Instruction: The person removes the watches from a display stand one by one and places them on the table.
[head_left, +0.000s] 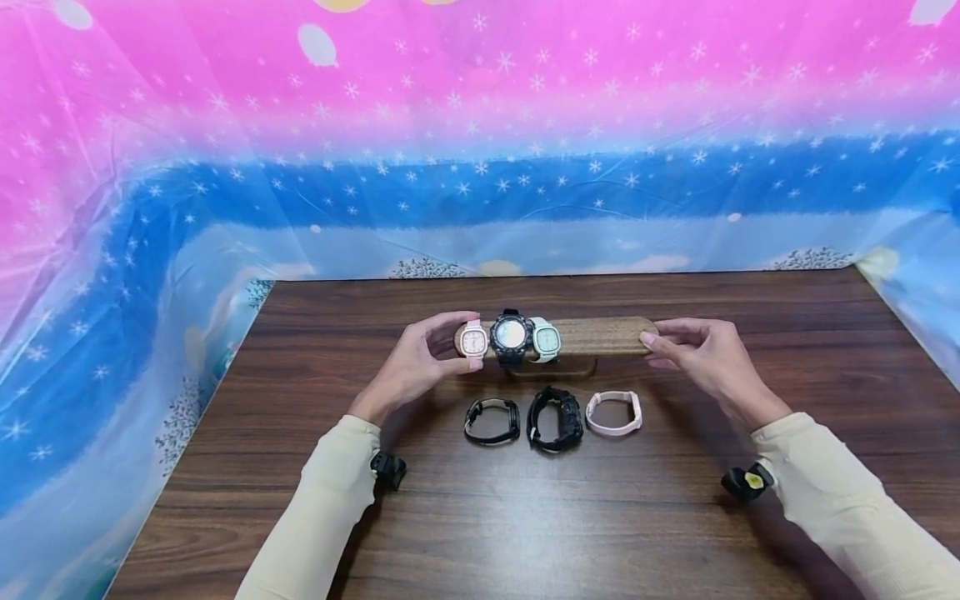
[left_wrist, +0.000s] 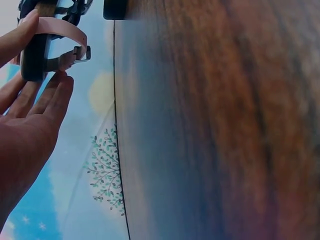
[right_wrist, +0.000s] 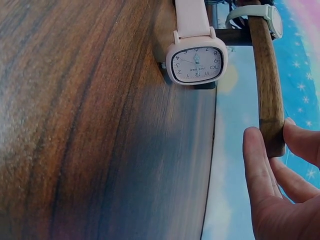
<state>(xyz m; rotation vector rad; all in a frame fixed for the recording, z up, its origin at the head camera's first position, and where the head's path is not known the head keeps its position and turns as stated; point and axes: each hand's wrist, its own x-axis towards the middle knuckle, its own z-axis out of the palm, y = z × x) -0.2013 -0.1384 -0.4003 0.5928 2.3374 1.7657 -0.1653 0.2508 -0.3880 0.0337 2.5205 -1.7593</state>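
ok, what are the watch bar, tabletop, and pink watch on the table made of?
Watch bar: wood or veneer, satin; brown lengthwise grain.
Tabletop: wood-look, possibly laminate, semi-gloss; dark streaks, pale sheen.
Pink watch: strap probably silicone, matte, smooth, no weave; case likely plastic, evenly pink.

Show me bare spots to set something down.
Free: the table between the sleeves, nearer than the three loose watches; also right of the right hand, to the table's edge. Crowded: the middle, with wooden stand, mounted watches, loose watches.
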